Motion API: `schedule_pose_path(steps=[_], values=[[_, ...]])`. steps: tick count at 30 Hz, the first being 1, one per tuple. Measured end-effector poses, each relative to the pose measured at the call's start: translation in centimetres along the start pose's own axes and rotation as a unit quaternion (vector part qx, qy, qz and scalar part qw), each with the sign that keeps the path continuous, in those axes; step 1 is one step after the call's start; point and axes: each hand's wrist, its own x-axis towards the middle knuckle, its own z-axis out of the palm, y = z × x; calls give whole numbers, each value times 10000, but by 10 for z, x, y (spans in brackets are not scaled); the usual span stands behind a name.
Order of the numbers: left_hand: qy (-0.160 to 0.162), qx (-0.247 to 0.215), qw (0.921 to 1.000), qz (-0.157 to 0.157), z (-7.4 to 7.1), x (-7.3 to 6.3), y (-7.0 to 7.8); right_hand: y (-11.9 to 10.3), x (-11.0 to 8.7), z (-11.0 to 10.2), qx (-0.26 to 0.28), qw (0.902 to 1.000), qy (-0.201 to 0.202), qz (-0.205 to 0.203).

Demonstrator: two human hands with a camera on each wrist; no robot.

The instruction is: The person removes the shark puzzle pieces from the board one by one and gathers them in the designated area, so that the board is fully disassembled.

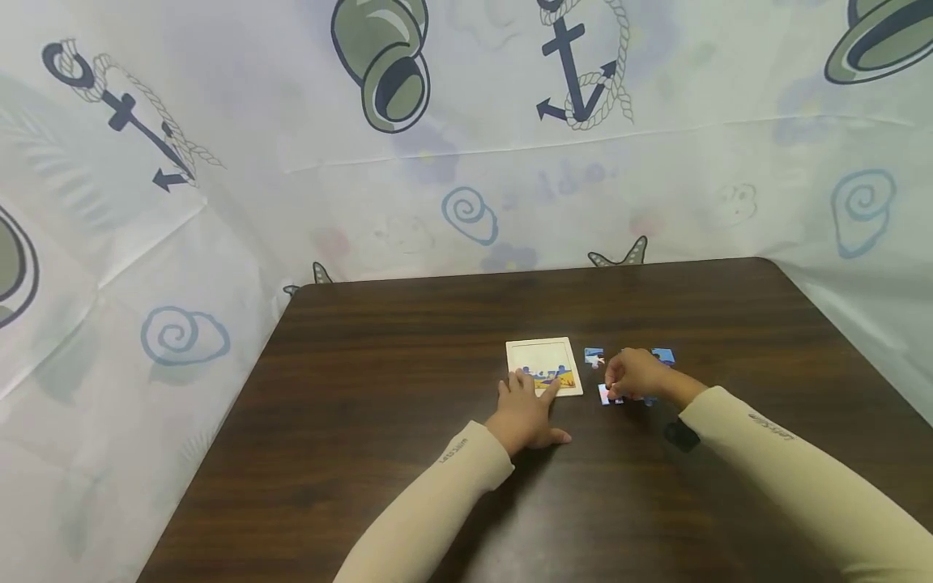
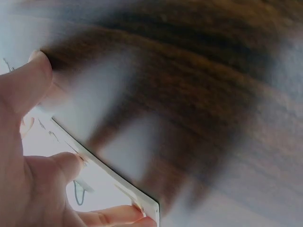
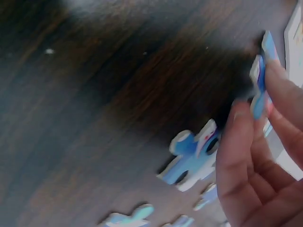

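A pale square puzzle tray (image 1: 543, 353) lies on the table, its lower part filled with blue and yellow picture pieces. My left hand (image 1: 523, 414) rests across the tray's near edge with fingers spread. In the left wrist view, fingertips touch the tray's rim (image 2: 128, 189). To the right of the tray, my right hand (image 1: 641, 377) pinches a blue jigsaw piece (image 3: 258, 85) between thumb and fingers, low over the table. Another blue-and-white jigsaw piece (image 3: 189, 158) lies under that hand's fingers, partly hidden by them.
Loose jigsaw pieces lie around the right hand, one (image 1: 594, 356) beside the tray and one (image 1: 663, 355) beyond the hand. The dark wooden table (image 1: 379, 405) reaches back to a patterned cloth (image 1: 379, 202). A small black object (image 1: 682, 436) shows below the right sleeve.
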Motion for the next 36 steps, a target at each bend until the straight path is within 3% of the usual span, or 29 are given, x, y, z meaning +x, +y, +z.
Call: schedule_pose_path(steps=[5, 11, 16, 20, 23, 30, 36], values=[[11, -124, 9999, 30, 0, -1, -5, -7, 8, 7, -717, 9968, 354, -58], [72, -64, 9999, -44, 0, -1, -7, -10, 9, 8, -778, 9961, 416, 26], [173, -3, 9998, -36, 2, 0, -5, -16, 12, 7, -686, 9949, 682, -289], [211, 102, 9997, -82, 4, 1, -5, -29, 21, 11, -697, 9905, 888, -783], [251, 142, 9996, -60, 5, 2, -6, -38, 28, 16, -871, 9871, 856, -1035], [295, 172, 9994, -15, 5, 1, -8, -45, 39, 27, -1591, 9801, 680, -972], [244, 28, 9994, 263, 7, 0, -10, -42, 47, 25, -1491, 9828, 533, -948]])
